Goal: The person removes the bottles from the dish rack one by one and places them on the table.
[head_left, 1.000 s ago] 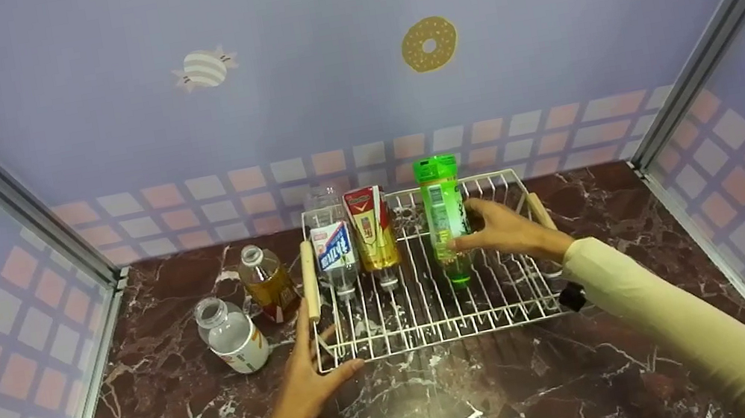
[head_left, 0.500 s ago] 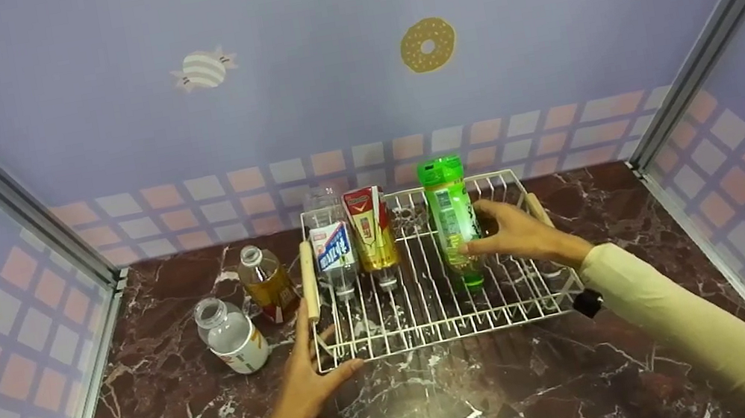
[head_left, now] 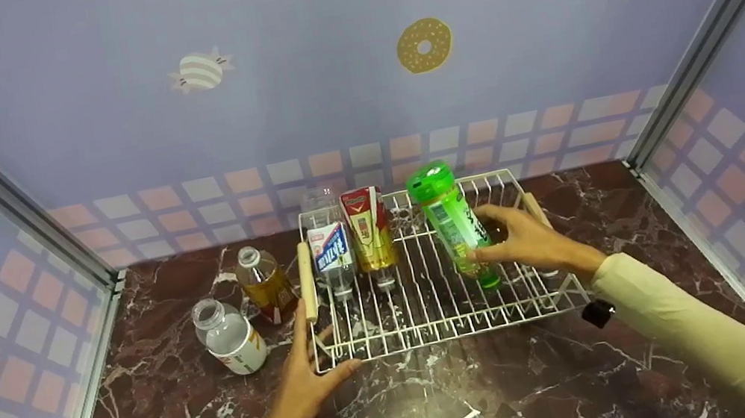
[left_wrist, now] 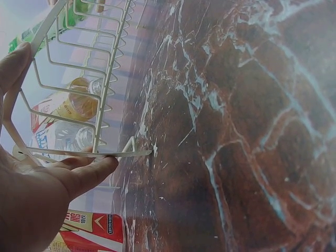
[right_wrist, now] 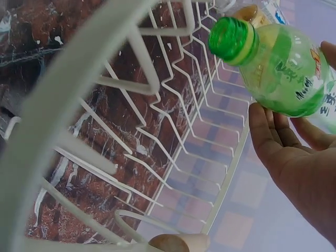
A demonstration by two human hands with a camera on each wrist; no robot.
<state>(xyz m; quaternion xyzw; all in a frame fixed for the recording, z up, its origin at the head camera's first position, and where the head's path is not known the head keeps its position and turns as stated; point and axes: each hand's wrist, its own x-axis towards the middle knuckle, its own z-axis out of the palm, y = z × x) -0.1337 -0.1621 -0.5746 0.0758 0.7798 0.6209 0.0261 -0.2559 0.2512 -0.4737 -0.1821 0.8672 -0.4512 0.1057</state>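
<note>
Over the right half of the wire rack (head_left: 429, 323), your right hand (head_left: 522, 241) grips the green bottle (head_left: 451, 218) round its side. The bottle tilts, neck down toward the rack's right end and base up toward its rear; whether its mouth touches the wires cannot be told. At the rack's near left corner, your left hand (head_left: 304, 387) is clamped on the frame, thumb at the front edge, fingers along the left side. Your hands are well apart.

Inside the rack's left end, a clear bottle (head_left: 329, 246) and, just beside it, a red-and-gold bottle (head_left: 369, 236) stand neck down. Right of that pair, a run of bare wires separates them from what you hold. A left wooden handle (head_left: 307, 280) and a right wooden handle (head_left: 534, 210) mark the rack's ends.

Left of the rack, an amber bottle (head_left: 268, 285) and a white-labelled bottle (head_left: 234, 338) stand upright, near your left hand. Close behind the rack's rear edge rises the wall (head_left: 326, 111); before its front edge you have a broad span of table (head_left: 451, 408).
</note>
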